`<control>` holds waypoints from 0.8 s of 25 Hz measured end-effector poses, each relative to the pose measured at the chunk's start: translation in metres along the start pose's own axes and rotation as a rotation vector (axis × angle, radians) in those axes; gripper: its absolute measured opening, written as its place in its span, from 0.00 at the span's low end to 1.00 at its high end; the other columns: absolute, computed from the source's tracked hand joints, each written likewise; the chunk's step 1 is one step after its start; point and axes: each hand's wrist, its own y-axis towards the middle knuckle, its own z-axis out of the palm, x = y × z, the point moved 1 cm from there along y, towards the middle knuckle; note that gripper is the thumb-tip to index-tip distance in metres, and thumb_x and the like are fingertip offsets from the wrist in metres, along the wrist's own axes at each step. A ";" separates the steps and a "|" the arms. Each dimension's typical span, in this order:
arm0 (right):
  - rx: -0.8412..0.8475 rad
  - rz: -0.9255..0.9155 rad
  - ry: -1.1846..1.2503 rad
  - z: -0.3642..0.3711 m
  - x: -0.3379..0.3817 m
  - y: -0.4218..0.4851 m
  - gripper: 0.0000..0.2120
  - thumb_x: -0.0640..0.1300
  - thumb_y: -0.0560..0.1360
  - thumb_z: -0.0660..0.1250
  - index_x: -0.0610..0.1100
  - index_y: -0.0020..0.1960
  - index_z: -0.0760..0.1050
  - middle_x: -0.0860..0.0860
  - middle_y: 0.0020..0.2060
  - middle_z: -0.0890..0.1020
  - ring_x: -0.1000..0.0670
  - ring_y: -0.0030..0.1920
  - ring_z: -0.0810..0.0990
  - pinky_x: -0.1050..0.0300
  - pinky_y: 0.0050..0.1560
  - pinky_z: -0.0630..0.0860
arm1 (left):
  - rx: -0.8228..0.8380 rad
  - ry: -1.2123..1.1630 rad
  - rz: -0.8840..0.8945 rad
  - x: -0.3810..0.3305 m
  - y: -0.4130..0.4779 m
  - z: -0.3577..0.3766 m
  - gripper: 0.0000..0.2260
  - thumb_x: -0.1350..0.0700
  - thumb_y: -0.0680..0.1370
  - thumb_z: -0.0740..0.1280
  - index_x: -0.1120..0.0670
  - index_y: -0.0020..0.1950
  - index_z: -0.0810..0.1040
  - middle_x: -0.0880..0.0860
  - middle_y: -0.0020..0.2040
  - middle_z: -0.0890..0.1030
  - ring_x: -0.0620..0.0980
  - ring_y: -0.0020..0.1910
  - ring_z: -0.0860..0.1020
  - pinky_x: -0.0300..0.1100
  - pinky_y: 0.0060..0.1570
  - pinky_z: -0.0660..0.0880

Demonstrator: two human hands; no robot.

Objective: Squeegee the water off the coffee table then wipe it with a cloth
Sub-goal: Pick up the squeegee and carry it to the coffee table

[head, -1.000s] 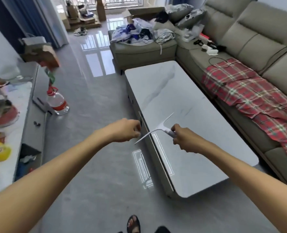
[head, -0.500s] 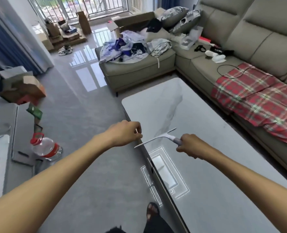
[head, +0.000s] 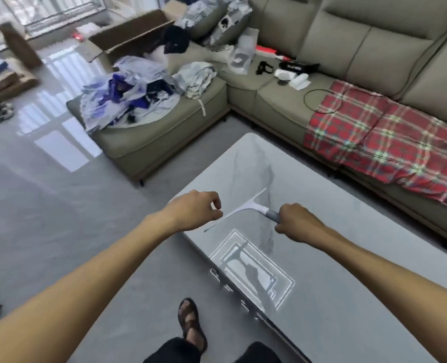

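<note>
Right, the squeegee [head: 246, 209] hung over the near-left part of the coffee table [head: 348, 258], its blade angled across the top; whether it touched, I couldn't tell. The right hand [head: 294, 221] was clamped round the grey handle. The left hand [head: 193, 209] sat by the blade's end, fingers curled, pinching anything or not, unclear. Early days, I judged: squeegeeing barely begun, wiping still to come, no wiping cloth in sight. The top was glossy, mirroring a light. Beyond lay a sofa [head: 282, 100], a plaid blanket [head: 374, 137], heaped clothes [head: 133, 95] and a shiny floor [head: 60, 205].

Blk trousers [head: 171, 352], dk strappy sandal [head: 191, 324]
</note>
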 end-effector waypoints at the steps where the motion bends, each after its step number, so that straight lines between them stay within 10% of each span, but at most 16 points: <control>1: -0.003 0.035 0.034 -0.007 0.009 0.018 0.13 0.42 0.73 0.65 0.49 0.32 0.64 0.48 0.33 0.73 0.50 0.29 0.73 0.58 0.26 0.62 | 0.000 0.012 0.022 0.013 0.024 -0.020 0.09 0.46 0.76 0.62 0.46 0.53 0.75 0.48 0.51 0.82 0.51 0.45 0.79 0.49 0.53 0.76; 8: -0.030 0.241 0.363 -0.031 0.010 0.124 0.18 0.57 0.80 0.55 0.42 0.50 0.69 0.45 0.41 0.75 0.50 0.33 0.71 0.57 0.28 0.61 | 0.042 -0.057 0.052 0.053 0.173 -0.073 0.07 0.51 0.75 0.62 0.52 0.43 0.78 0.49 0.41 0.84 0.54 0.43 0.81 0.50 0.47 0.79; 16: -0.018 0.311 0.566 0.017 -0.001 0.314 0.17 0.48 0.82 0.53 0.48 0.69 0.63 0.42 0.48 0.78 0.42 0.42 0.75 0.56 0.40 0.67 | -0.018 -0.088 -0.128 0.132 0.373 -0.026 0.11 0.60 0.74 0.60 0.48 0.36 0.77 0.44 0.36 0.83 0.50 0.42 0.81 0.46 0.43 0.78; 20: -0.179 0.309 0.519 0.029 -0.018 0.403 0.15 0.47 0.82 0.53 0.48 0.67 0.64 0.39 0.44 0.78 0.35 0.47 0.77 0.53 0.43 0.67 | -0.041 -0.014 -0.071 0.168 0.479 0.032 0.07 0.55 0.77 0.64 0.55 0.53 0.73 0.53 0.52 0.80 0.57 0.50 0.76 0.45 0.41 0.69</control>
